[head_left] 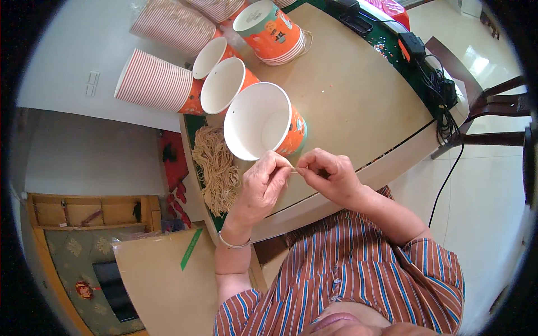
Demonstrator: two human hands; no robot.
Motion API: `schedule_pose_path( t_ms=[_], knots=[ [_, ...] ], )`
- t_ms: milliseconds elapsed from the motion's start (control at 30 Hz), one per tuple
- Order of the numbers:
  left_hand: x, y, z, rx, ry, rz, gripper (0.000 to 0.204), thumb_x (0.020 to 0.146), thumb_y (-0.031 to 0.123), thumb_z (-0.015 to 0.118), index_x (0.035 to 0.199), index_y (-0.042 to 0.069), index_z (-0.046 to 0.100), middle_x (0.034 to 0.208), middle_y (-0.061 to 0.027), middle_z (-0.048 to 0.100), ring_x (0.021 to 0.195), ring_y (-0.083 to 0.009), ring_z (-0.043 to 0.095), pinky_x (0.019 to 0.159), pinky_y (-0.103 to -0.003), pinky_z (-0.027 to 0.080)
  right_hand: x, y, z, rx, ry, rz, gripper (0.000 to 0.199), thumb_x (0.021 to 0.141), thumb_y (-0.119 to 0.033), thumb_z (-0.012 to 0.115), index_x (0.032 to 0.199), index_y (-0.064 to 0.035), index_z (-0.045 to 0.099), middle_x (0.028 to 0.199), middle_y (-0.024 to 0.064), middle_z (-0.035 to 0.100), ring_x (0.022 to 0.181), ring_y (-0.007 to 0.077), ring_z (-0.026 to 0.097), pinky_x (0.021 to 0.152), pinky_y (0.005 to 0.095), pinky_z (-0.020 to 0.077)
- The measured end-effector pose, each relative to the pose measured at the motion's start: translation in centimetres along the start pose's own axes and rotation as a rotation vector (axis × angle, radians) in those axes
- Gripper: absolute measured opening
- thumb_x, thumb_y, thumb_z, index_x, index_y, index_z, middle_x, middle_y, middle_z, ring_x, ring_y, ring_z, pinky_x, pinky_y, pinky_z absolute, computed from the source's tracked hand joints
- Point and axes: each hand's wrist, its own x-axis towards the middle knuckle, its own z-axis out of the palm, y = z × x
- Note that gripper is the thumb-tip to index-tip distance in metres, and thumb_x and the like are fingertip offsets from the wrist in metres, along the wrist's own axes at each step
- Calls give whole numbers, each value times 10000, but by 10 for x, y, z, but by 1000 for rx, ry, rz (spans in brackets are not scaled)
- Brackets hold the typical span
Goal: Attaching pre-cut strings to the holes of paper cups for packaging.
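Over the table's near edge, my left hand [262, 182] and my right hand [332, 178] meet fingertip to fingertip. Both are closed in a pinch on a thin beige string [293, 169], of which only a short bit shows between them. Just beyond the fingers a white-lined orange paper bucket [297, 131] lies tipped, its mouth toward me and to the left. A loose bundle of beige strings [215, 171] rests at the table's left edge, beside my left hand.
Two more paper buckets [249, 78] lie behind, with stacks of striped-looking nested buckets [154, 81] at the left. An upside-down stack [274, 39] with string handles stands farther back. Black adapters [412, 47] and cables run along the right edge, near wooden chairs [504, 106].
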Motion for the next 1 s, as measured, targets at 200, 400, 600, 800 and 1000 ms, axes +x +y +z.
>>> schedule_pose_path(
  t_ms=[200, 400, 600, 800, 1000],
  knots=[
    [14, 5, 2, 364, 368, 185, 89, 910, -47, 635, 981, 4, 621, 915, -82, 605, 792, -170, 619, 701, -277, 514, 10, 15, -1, 140, 149, 174, 57, 958, -16, 633, 934, -15, 581, 709, -72, 534, 623, -16, 431, 520, 183, 330],
    [27, -12, 6, 340, 294, 45, 180, 900, 78, 699, 1058, 14, 643, 969, -126, 640, 927, -272, 643, 779, -374, 540, 24, 29, 12, 242, 232, 188, 90, 951, -46, 644, 913, 0, 575, 695, -52, 549, 639, -4, 462, 536, 204, 387],
    [29, -13, 12, 313, 304, 42, 161, 904, 54, 693, 1044, 4, 634, 961, -126, 641, 888, -265, 651, 727, -370, 580, 29, 31, 15, 181, 242, 201, 90, 943, -49, 652, 922, 2, 582, 690, -24, 576, 642, 11, 483, 545, 222, 419],
    [27, -17, 12, 294, 311, 29, 133, 903, 34, 686, 1018, 1, 628, 932, -134, 642, 839, -276, 658, 706, -353, 603, 32, 36, 19, 208, 237, 183, 90, 940, -56, 651, 947, 8, 588, 688, 6, 613, 645, 24, 518, 559, 237, 451],
    [27, -16, 12, 296, 336, 32, 107, 929, 64, 684, 1006, 8, 636, 893, -95, 659, 796, -172, 658, 707, -314, 538, 34, 38, 18, 152, 216, 193, 100, 938, -60, 655, 940, 16, 589, 698, 28, 639, 654, 31, 541, 571, 245, 468]
  ],
)
